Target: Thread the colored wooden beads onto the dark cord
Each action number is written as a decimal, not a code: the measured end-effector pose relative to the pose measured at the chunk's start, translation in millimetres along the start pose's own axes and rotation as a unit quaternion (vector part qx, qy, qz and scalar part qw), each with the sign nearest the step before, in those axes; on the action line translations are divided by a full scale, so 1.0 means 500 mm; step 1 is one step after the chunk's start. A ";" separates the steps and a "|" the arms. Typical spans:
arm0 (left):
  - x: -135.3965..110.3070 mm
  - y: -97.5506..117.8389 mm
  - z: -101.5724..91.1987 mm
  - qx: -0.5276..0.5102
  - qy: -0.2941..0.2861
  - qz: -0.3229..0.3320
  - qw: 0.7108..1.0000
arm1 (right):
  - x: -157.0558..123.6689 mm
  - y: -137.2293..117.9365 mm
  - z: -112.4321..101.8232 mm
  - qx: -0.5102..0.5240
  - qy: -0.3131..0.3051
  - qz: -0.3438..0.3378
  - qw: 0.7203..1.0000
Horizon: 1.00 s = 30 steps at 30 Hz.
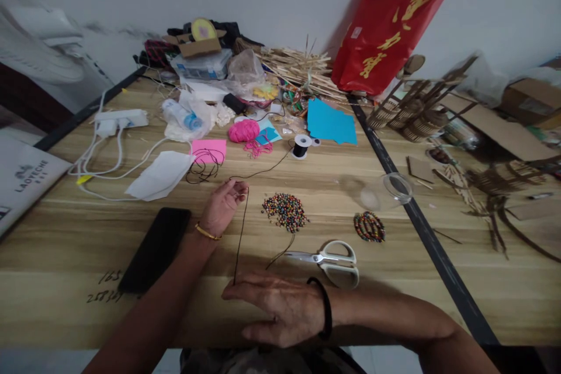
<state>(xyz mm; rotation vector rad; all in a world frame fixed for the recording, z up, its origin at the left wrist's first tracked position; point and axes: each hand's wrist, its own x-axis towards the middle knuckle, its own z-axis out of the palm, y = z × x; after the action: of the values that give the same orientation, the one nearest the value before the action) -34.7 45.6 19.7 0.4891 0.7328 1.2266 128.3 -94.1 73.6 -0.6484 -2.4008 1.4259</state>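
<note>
Head view: near the middle of the frame, the fingertips of my left hand pinch a thin black cord, which runs down to the fingertips of my right hand at lower centre. Those right fingers lie stretched out; whether they grip the cord or only press it, I can't tell. Beyond my left hand, cord leads to a white spool wound with black cord, above centre. No bead shows on the length between my hands, so I'd judge its stringing not yet begun. A heap of small multicoloured round beads lies loose at centre. Right of centre, a coil of strung multicoloured beads looks done. Silver-bladed scissors with cream handles rest below the beads, untouched.
</note>
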 end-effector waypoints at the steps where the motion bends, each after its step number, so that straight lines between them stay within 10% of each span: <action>1: 0.002 0.001 -0.003 -0.002 0.002 0.000 1.000 | -0.001 -0.009 -0.009 0.014 0.003 -0.010 1.000; 9: 0.008 0.002 -0.008 0.010 0.013 -0.003 1.000 | -0.061 -0.062 -0.124 0.141 0.221 0.001 0.965; 23: 0.022 -0.010 -0.006 0.008 0.054 -0.015 0.998 | -0.238 0.029 -0.276 0.321 0.564 -0.012 0.761; 30: 0.003 -0.005 0.015 0.017 -0.089 -0.064 0.994 | -0.263 0.040 -0.284 0.287 0.670 -0.097 0.678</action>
<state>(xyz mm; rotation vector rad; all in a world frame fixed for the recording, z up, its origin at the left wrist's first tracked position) -27.2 46.8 22.8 0.5640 0.6240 1.0376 310.2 -45.0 123.0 -0.7875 -0.7643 0.8889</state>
